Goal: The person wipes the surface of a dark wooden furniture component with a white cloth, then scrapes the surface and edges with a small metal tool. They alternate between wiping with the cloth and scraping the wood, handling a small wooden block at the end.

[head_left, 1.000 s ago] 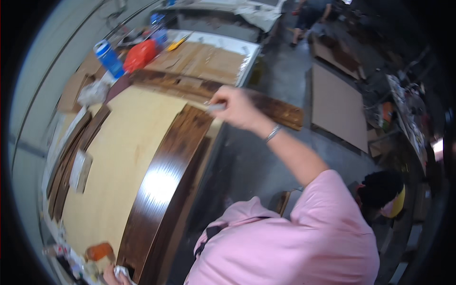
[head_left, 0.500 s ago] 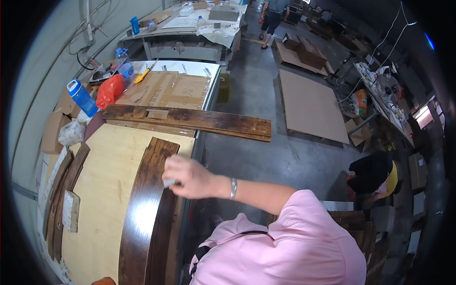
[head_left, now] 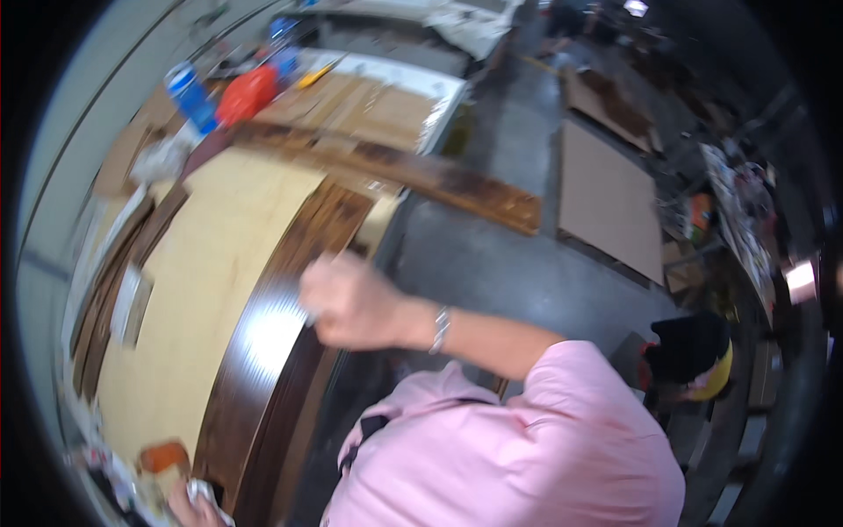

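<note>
A curved dark brown, glossy wooden board (head_left: 263,325) slants across the pale plywood sheet (head_left: 202,237). Over the board's right edge, my right hand (head_left: 342,303) is closed, fingers bent down, with a bit of something small and pale showing beneath them; motion smears it and its kind is unclear. A bracelet circles that wrist. At the bottom left, near the board's near end, my left hand (head_left: 191,508) is partly in view, closed about a crumpled white cloth or paper (head_left: 208,492). Beside it lies a blurred orange object (head_left: 165,457).
Another brown board (head_left: 439,180) lies crosswise at the far end, jutting past the table edge. Narrow brown strips (head_left: 132,272) and a whitish block (head_left: 132,303) line the left side. Beyond are a blue bottle (head_left: 191,97), red bag (head_left: 248,95) and yellow cutter (head_left: 316,74). A person (head_left: 689,356) is at right.
The view has tilted and shifted, blurring the picture. My left hand has come into sight at the bottom left with the white thing. My right hand remains closed over the board's edge.
</note>
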`<action>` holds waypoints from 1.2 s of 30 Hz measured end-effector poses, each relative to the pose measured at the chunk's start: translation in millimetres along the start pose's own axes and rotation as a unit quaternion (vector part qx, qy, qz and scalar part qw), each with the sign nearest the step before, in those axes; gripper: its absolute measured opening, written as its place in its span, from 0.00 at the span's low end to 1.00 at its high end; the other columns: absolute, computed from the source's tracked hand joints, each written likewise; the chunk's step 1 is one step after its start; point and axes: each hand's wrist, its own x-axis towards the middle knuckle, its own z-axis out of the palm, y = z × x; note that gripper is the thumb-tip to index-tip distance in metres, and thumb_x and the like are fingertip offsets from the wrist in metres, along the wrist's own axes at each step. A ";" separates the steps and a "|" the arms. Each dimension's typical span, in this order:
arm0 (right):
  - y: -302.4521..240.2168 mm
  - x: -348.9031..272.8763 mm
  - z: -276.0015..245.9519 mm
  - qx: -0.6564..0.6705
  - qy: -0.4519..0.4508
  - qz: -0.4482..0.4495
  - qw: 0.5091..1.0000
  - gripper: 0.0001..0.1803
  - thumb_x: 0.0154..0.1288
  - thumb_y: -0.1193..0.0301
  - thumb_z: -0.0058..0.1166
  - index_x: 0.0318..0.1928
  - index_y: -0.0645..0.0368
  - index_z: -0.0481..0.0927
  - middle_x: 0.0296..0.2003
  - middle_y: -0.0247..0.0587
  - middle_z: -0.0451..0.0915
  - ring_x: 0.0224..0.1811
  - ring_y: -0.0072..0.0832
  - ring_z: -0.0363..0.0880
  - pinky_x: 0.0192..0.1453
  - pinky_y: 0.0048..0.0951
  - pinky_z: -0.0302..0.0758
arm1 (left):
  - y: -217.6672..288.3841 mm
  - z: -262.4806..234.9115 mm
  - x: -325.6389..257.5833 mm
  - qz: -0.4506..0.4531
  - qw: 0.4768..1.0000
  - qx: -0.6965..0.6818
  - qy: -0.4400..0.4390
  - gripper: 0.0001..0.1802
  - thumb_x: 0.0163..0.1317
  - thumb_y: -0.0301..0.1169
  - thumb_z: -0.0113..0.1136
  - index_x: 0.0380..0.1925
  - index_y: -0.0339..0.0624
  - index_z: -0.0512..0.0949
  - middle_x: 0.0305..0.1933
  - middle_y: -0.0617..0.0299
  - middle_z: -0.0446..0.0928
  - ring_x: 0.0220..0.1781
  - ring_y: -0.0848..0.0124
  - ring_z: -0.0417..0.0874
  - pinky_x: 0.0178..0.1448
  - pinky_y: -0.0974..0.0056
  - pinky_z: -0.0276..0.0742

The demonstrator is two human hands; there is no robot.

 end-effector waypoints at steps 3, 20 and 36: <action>45.6 2.1 -30.7 -0.049 0.041 0.059 0.996 0.08 0.40 0.74 0.58 0.25 0.56 0.74 0.29 0.42 0.72 0.36 0.42 0.73 0.39 0.41 0.71 | 67.0 -1.8 28.7 -0.026 1.000 -0.005 0.002 0.19 0.54 0.21 0.57 0.48 0.33 0.79 0.51 0.46 0.78 0.55 0.50 0.77 0.63 0.52 0.70; -83.9 3.9 57.0 0.032 -0.004 -0.016 0.999 0.08 0.40 0.74 0.57 0.23 0.54 0.72 0.28 0.40 0.71 0.35 0.38 0.73 0.39 0.36 0.71 | 92.3 -14.9 31.5 -0.016 0.999 -0.034 -0.001 0.18 0.55 0.23 0.58 0.47 0.35 0.79 0.53 0.48 0.80 0.56 0.51 0.78 0.64 0.53 0.70; -204.0 21.4 142.6 0.118 -0.129 -0.071 0.982 0.13 0.38 0.80 0.60 0.29 0.59 0.75 0.30 0.39 0.72 0.34 0.39 0.71 0.38 0.39 0.67 | -83.3 -108.7 -41.9 -0.184 0.978 -0.083 0.050 0.14 0.65 0.25 0.59 0.49 0.36 0.82 0.46 0.55 0.84 0.51 0.64 0.83 0.56 0.63 0.76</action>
